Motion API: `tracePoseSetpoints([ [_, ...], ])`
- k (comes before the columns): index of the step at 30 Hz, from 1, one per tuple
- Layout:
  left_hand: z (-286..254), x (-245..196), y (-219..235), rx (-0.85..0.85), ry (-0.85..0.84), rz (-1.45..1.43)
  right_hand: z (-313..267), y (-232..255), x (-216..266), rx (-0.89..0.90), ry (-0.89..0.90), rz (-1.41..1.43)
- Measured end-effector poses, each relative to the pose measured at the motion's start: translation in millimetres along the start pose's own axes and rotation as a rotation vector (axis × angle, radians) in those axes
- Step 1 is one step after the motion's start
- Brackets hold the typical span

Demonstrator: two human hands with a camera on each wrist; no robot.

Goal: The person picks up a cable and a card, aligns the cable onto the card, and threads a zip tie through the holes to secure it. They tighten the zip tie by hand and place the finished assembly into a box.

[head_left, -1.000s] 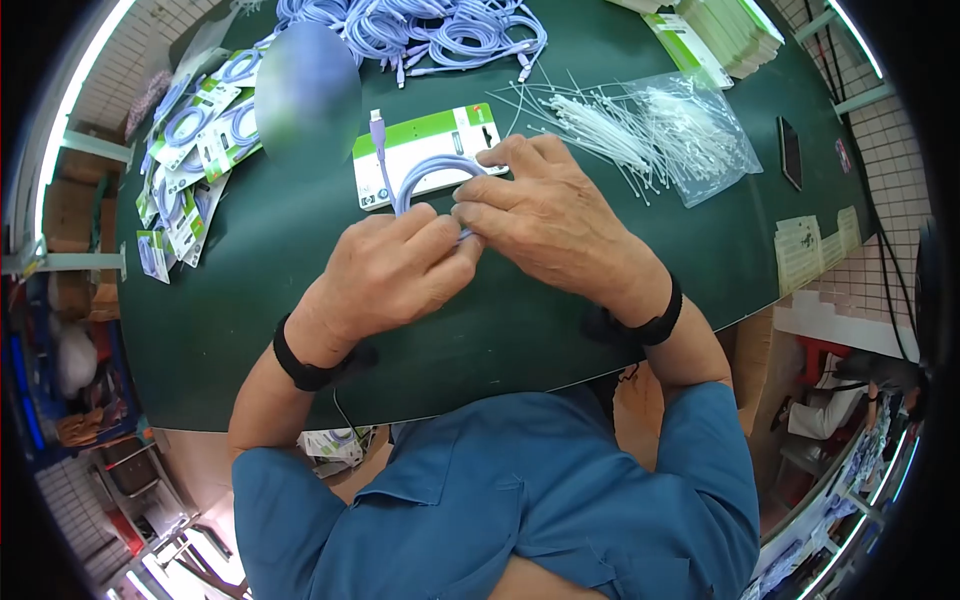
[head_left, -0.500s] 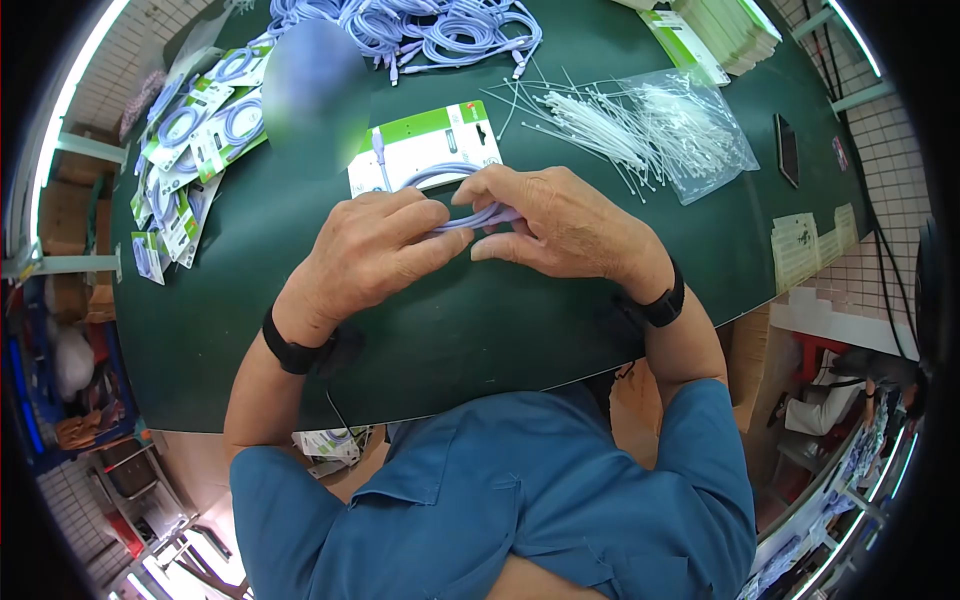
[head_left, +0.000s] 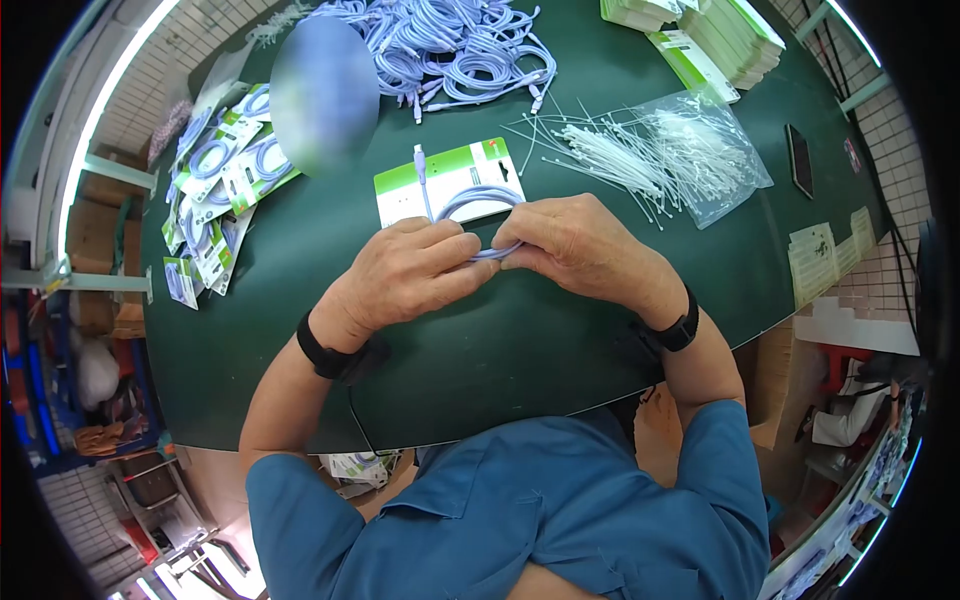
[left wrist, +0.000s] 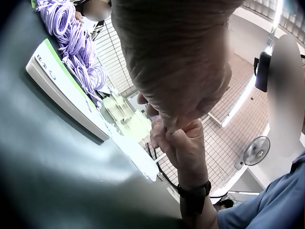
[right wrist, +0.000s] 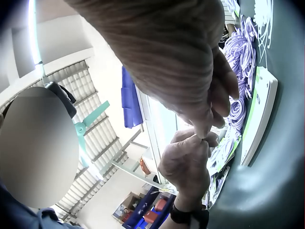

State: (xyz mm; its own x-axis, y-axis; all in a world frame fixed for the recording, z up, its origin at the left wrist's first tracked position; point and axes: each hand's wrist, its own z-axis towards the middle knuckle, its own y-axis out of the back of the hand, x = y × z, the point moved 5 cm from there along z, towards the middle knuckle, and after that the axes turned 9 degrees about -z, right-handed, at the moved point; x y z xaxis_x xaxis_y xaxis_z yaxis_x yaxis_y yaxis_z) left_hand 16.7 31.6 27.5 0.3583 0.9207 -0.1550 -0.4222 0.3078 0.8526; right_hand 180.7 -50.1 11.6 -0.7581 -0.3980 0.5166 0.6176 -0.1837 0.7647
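Note:
A light purple cable (head_left: 483, 193) is wound into a coil between my two hands, in front of a white and green packaging card (head_left: 400, 190). One connector (head_left: 420, 158) stands up from the coil and overlaps the card in the head view. My left hand (head_left: 420, 270) grips the coil's near left side, thumb and index finger pointing right. With thumb and fingertips, my right hand (head_left: 585, 245) pinches the coil's right side. In the left wrist view the fingertips of both hands meet, and the left hand (left wrist: 174, 62) hides most of the cable.
Behind lie a heap of purple cables (head_left: 450, 60) and, at left, a pile of carded cables (head_left: 215, 185). White cable ties (head_left: 610, 155) spill from a clear bag (head_left: 735, 165) at right. Beyond are stacked cards (head_left: 735, 45) and a phone (head_left: 799, 160).
The right thumb and fingers, spread around the coil half a second ago, have come together on it. The hands have moved slightly apart, and the head view has shifted a little.

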Motion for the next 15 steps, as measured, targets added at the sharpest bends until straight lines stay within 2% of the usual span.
tracePoseSetpoints([
  [7,2,4,-5,0.027,-0.007,-0.047,-1,10,-5,-0.054,0.078,-0.009],
  [10,4,6,-1,-0.178,0.059,-0.093,-2,17,-6,-0.097,0.092,-0.066],
  [11,1,9,-3,-0.163,0.053,-0.099,-3,21,-10,-0.133,0.056,-0.062],
  [14,-10,28,-2,-0.334,0.265,-0.042,-8,28,-23,-0.214,-0.038,-0.052],
  [15,-12,31,-6,-0.323,0.261,-0.05,-9,29,-27,-0.215,-0.05,-0.056],
])
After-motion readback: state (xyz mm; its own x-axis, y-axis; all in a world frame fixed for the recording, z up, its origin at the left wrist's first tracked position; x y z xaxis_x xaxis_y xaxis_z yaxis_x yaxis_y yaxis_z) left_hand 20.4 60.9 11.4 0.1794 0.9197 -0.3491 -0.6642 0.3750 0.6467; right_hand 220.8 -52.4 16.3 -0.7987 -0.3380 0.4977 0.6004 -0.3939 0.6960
